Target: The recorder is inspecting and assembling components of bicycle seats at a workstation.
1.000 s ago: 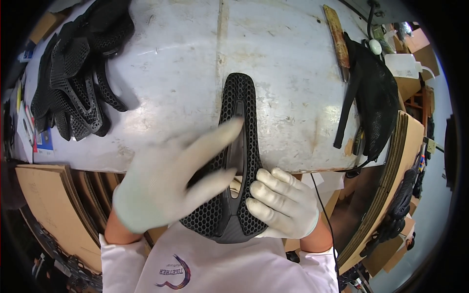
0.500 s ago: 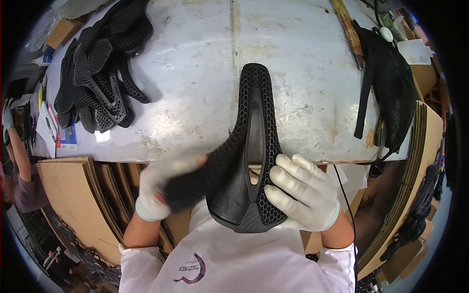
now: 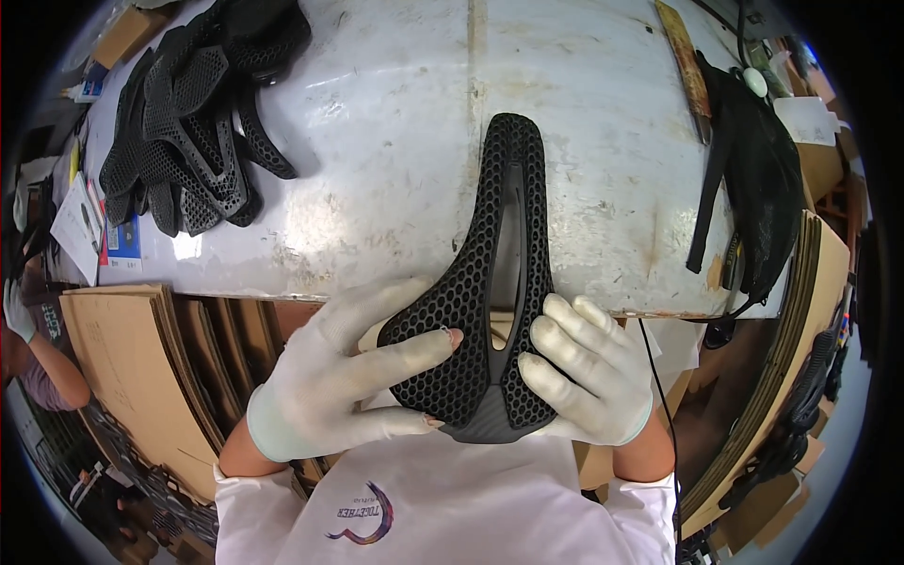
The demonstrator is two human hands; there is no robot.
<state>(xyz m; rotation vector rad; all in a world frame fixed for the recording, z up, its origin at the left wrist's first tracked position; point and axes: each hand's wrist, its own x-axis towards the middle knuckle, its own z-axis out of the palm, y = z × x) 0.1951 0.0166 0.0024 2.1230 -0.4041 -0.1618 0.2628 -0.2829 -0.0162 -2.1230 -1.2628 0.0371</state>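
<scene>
A black bicycle saddle (image 3: 494, 273) with a honeycomb lattice top and a long centre slot points away from me over the near edge of the white worktable (image 3: 377, 179). My left hand (image 3: 344, 381), in a white glove with a torn fingertip, lies across the saddle's wide rear left wing. My right hand (image 3: 589, 372), also in a white glove, grips the rear right wing. The saddle's nose rests over the tabletop.
A heap of black lattice saddle pads (image 3: 193, 122) lies at the table's far left. Black fabric and straps (image 3: 753, 179) hang at the right edge beside a wooden stick (image 3: 686, 66). Flat cardboard sheets (image 3: 141, 367) stand below the table. Another person's gloved hand (image 3: 17, 311) shows at far left.
My left hand swept down off the saddle's top, blurred, and now rests on its rear left wing. The saddle sits slightly farther from my body.
</scene>
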